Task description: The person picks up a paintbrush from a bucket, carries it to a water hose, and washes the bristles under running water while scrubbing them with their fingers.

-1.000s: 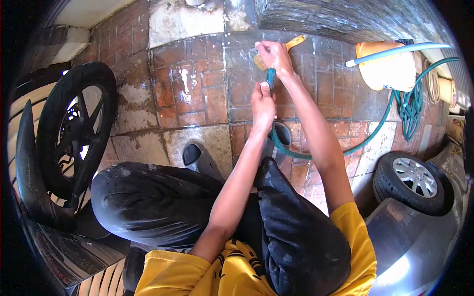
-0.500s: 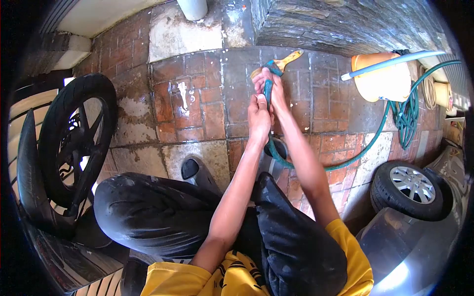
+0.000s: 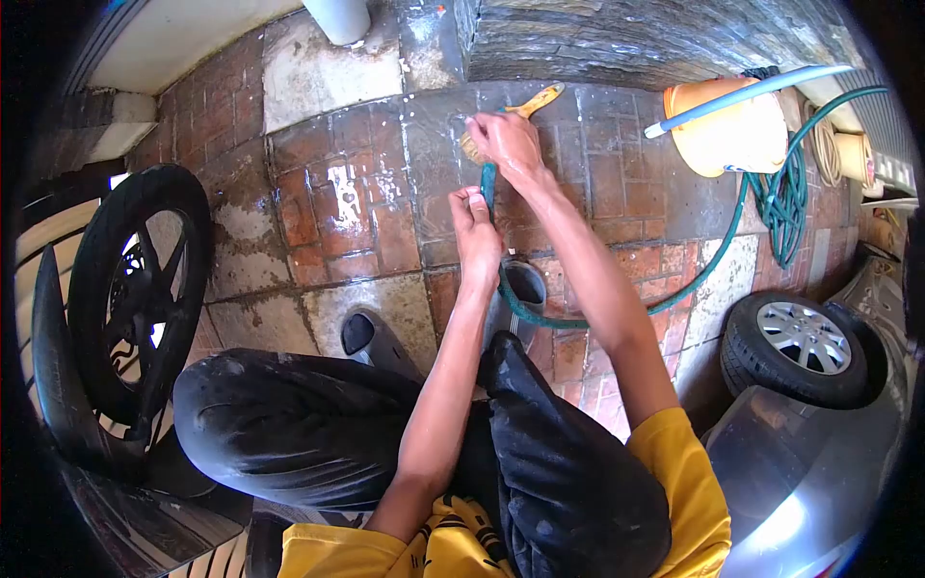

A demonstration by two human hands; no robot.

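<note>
My left hand [image 3: 477, 231] is closed around the end of a green hose [image 3: 489, 183], whose tip points away from me over the wet brick floor. Just beyond the tip, my right hand [image 3: 509, 143] is over a paintbrush [image 3: 536, 100] with a yellow handle, its fingers bent and covering the middle of the brush. The bristles show to the left, below the fingers. Whether the right fingers grip the brush or only rub it is hard to make out.
Right of the hands are an orange bucket [image 3: 725, 125] with a light blue pipe [image 3: 752, 96] across it, coiled hose [image 3: 785, 207] and a car wheel [image 3: 800, 349]. A motorcycle wheel [image 3: 140, 289] stands left. A stone wall [image 3: 588, 43] lies ahead.
My right hand has turned from an open palm beside the hose tip to back-up over the brush. The two hands have moved apart. The whole view has shifted slightly.
</note>
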